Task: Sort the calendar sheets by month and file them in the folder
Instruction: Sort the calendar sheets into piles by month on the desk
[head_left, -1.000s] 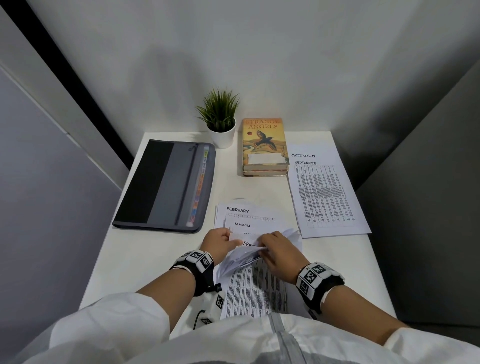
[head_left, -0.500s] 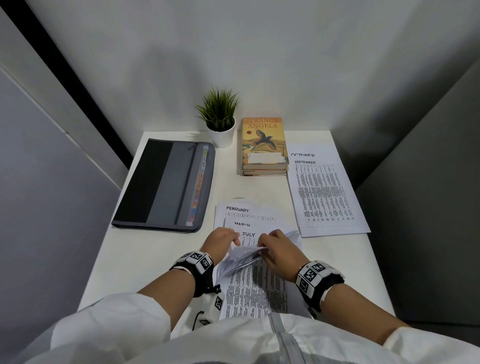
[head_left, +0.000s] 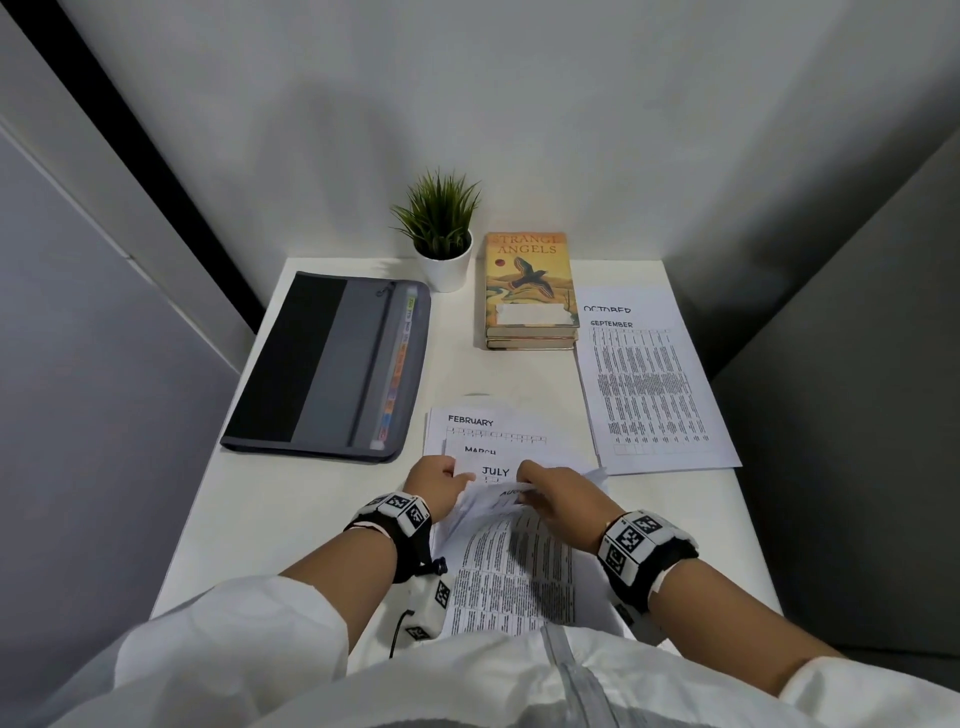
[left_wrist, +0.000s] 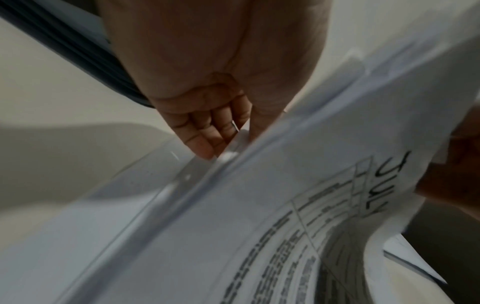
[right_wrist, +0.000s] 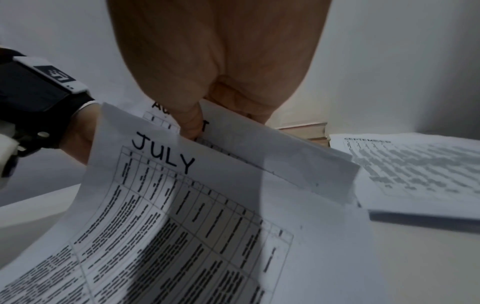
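Right now my left hand (head_left: 439, 486) pinches the left edge of the JULY sheet (right_wrist: 182, 185), while my right hand (head_left: 563, 496) pinches the AUGUST sheet (head_left: 511, 493) lifted just above it, both over the fanned pile of calendar sheets (head_left: 493, 431) at the near middle of the white desk (head_left: 291, 499). Further off, the grey folder (head_left: 332, 364) lies shut at far left, and the SEPTEMBER sheet (head_left: 649, 384) lies flat at right beside the books (head_left: 530, 291)

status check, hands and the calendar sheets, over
Left hand and right hand both pinching white printed calendar sheets, JULY and AUGUST headings showing. Grey zip folder lies shut, nothing filed. Nothing in the way.
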